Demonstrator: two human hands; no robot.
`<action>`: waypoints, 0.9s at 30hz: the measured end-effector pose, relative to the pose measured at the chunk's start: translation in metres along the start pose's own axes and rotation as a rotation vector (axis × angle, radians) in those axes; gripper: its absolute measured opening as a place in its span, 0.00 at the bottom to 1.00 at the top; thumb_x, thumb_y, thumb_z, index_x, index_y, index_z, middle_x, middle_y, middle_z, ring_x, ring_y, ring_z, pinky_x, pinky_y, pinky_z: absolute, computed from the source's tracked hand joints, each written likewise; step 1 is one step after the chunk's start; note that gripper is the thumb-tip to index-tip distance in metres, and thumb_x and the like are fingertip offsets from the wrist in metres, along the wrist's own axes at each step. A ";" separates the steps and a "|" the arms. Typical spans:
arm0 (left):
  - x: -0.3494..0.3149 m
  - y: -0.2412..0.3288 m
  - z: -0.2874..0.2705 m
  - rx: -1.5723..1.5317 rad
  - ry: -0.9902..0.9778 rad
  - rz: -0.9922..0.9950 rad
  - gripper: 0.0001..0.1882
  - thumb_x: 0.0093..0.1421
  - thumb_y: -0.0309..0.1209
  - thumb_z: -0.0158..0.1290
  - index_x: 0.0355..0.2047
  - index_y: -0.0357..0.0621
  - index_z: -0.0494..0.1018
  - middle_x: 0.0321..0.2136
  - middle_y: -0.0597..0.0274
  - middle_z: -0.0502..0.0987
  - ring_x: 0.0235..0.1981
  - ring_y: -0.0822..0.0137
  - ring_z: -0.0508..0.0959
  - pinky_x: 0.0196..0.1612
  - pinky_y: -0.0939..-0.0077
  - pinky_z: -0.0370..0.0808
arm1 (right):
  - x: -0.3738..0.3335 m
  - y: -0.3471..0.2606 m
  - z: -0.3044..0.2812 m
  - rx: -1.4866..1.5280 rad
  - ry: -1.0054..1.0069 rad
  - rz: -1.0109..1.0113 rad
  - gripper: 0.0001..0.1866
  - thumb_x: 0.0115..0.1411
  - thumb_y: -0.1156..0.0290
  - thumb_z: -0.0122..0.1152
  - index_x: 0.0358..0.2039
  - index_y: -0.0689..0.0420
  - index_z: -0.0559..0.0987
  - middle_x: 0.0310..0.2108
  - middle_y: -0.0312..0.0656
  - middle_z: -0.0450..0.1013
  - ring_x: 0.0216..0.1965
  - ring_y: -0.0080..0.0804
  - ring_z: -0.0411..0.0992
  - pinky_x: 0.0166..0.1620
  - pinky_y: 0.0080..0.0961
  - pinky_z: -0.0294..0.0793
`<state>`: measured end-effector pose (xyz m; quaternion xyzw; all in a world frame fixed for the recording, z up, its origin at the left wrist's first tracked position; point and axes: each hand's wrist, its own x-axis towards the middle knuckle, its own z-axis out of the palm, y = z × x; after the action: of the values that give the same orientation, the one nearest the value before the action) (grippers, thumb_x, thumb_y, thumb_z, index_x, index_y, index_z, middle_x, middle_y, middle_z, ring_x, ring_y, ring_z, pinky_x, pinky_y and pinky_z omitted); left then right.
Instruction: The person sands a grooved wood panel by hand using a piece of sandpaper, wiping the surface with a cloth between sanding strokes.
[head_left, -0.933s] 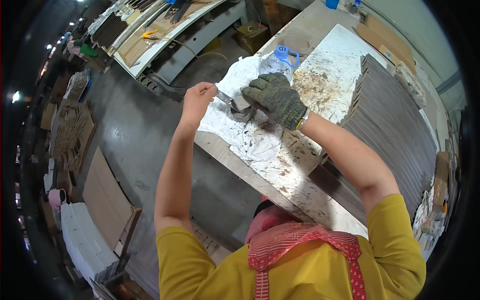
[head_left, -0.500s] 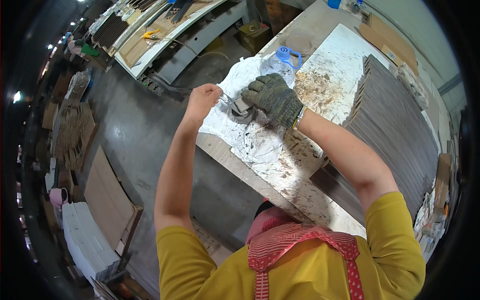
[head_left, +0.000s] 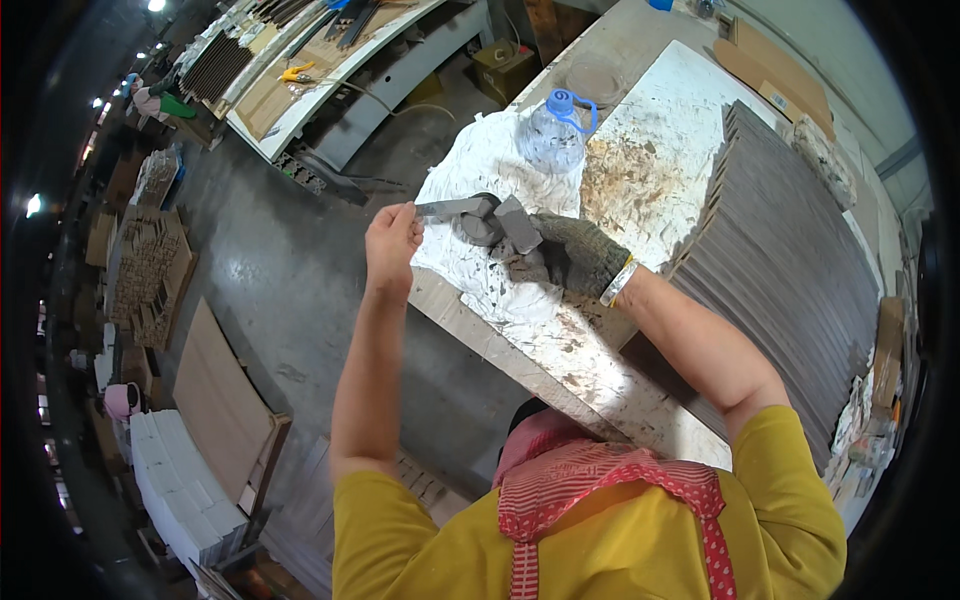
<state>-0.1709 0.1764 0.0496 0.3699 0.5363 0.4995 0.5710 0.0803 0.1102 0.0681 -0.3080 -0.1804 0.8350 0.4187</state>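
My bare left hand (head_left: 394, 240) is closed on one end of a flat grey scraper-like blade (head_left: 447, 208). The blade's other end reaches over a small round dark container (head_left: 480, 230) on a crumpled white cloth (head_left: 455, 165). In a dark knitted work glove, my right hand (head_left: 580, 252) grips a grey rectangular block (head_left: 518, 225) beside the container, its fingers partly hidden. Dark smears mark the cloth below both things. Behind them stands a clear plastic bottle (head_left: 550, 145) with a blue cap and loop handle.
A large stack of grey ribbed strips (head_left: 780, 270) lies on the worktable to the right. An open cardboard box (head_left: 775, 75) is at the back right. Another bench (head_left: 345, 75) holds yellow-handled tools at the far left. Boards and stacked panels (head_left: 185, 480) stand on the left floor.
My right hand has drawn back toward me, and the grey block in it is now tilted and more exposed. My left hand has come lower, turning the blade nearly level.
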 end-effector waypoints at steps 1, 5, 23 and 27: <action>-0.005 -0.004 0.002 -0.129 0.017 -0.026 0.06 0.62 0.30 0.53 0.34 0.40 0.72 0.25 0.69 0.72 0.26 0.78 0.71 0.30 0.86 0.69 | 0.000 0.003 0.000 0.004 0.002 -0.002 0.17 0.66 0.66 0.48 0.50 0.64 0.71 0.36 0.46 0.75 0.31 0.30 0.75 0.34 0.28 0.79; -0.022 -0.027 0.015 -0.324 0.027 -0.101 0.05 0.63 0.29 0.52 0.35 0.41 0.69 0.27 0.67 0.71 0.27 0.76 0.71 0.31 0.85 0.70 | 0.006 0.015 -0.001 0.080 0.072 -0.059 0.17 0.66 0.66 0.47 0.49 0.63 0.71 0.34 0.43 0.76 0.25 0.28 0.74 0.31 0.28 0.80; -0.053 -0.048 0.036 -0.455 0.164 -0.001 0.05 0.64 0.28 0.51 0.36 0.42 0.67 0.29 0.67 0.70 0.30 0.77 0.70 0.35 0.84 0.70 | 0.003 0.023 0.014 0.173 0.127 -0.092 0.13 0.67 0.64 0.46 0.41 0.61 0.74 0.26 0.40 0.74 0.22 0.27 0.73 0.28 0.29 0.79; -0.061 -0.053 0.040 -0.449 0.128 -0.036 0.05 0.64 0.28 0.52 0.36 0.43 0.67 0.30 0.68 0.70 0.30 0.77 0.69 0.35 0.84 0.70 | 0.004 0.022 0.016 0.216 0.111 -0.075 0.11 0.66 0.66 0.49 0.39 0.61 0.73 0.26 0.41 0.74 0.22 0.28 0.73 0.27 0.27 0.79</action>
<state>-0.1180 0.1103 0.0200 0.1917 0.4531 0.6185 0.6127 0.0555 0.1000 0.0662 -0.3000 -0.0773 0.8150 0.4897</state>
